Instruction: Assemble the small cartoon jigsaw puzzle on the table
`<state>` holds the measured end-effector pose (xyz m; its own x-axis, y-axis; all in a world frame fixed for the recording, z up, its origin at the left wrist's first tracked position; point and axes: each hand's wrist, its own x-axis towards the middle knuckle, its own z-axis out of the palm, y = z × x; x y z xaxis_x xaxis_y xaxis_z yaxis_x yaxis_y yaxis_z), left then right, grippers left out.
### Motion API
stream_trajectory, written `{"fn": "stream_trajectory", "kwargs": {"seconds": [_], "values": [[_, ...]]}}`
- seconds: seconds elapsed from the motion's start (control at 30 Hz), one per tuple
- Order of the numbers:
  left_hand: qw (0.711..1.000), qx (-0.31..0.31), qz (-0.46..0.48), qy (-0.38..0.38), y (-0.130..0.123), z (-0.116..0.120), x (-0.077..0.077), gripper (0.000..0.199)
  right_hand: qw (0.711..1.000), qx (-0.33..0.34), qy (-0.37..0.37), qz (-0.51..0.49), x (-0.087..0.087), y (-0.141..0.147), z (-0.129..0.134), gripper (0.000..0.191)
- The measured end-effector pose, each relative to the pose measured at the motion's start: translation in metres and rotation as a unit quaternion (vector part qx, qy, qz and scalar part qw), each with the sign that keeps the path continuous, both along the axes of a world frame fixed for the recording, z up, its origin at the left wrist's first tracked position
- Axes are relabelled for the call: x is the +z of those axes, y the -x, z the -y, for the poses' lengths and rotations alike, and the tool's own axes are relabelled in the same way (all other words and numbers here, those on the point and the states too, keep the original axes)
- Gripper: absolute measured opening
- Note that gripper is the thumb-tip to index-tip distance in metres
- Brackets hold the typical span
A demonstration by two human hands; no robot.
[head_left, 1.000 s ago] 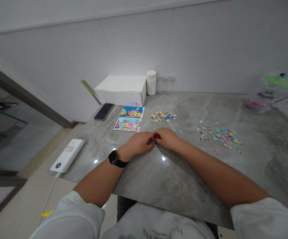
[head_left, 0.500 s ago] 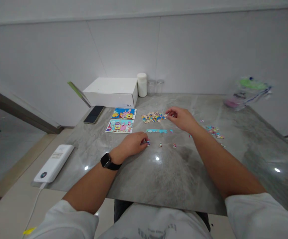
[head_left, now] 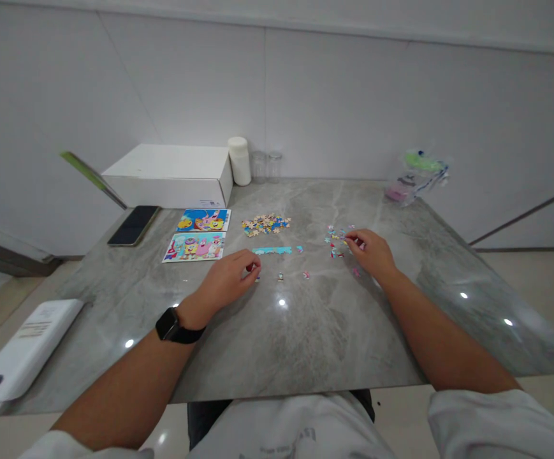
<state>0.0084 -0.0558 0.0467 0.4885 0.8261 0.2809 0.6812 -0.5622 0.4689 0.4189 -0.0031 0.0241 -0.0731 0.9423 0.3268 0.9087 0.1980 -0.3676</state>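
Observation:
My left hand, a black watch at its wrist, rests on the grey table with fingers curled at a small puzzle piece, just below a joined light-blue strip of pieces. My right hand is at the edge of a scattered group of pieces, thumb and forefinger pinched; whatever lies between them is too small to make out. A bigger heap of pieces sits behind the strip. Single pieces lie nearer to me. Two colourful cartoon picture cards are left of the heap.
A white box, a white bottle and two clear glasses stand at the back. On the left are a phone and a white device with a cable. A plastic bag lies at the back right.
My right hand has moved from the large heap to the scattered pieces on the right. My left hand stays at its piece. The view has swung to the right.

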Motion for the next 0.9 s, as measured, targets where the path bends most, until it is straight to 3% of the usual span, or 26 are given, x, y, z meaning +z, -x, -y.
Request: {"fn": "stream_trajectory", "kwargs": {"seconds": [0.2,0.4,0.67,0.9], "values": [[0.995,0.05,0.062,-0.06,0.001,0.0,-0.003,0.01,0.993,0.105,0.025,0.043,-0.004,0.004,-0.003,0.024],[0.943,0.164,0.286,-0.039,-0.001,0.0,0.0,0.013,0.991,0.098,0.049,0.08,-0.006,-0.011,-0.005,0.024],[0.881,0.173,0.438,0.048,0.0,-0.012,-0.008,0.024,0.986,0.09,0.08,0.117,0.001,-0.011,-0.002,0.023],[0.866,0.169,0.468,0.054,-0.002,-0.01,-0.004,0.027,0.979,0.111,0.099,0.139,0.004,-0.006,0.003,0.025]]}}
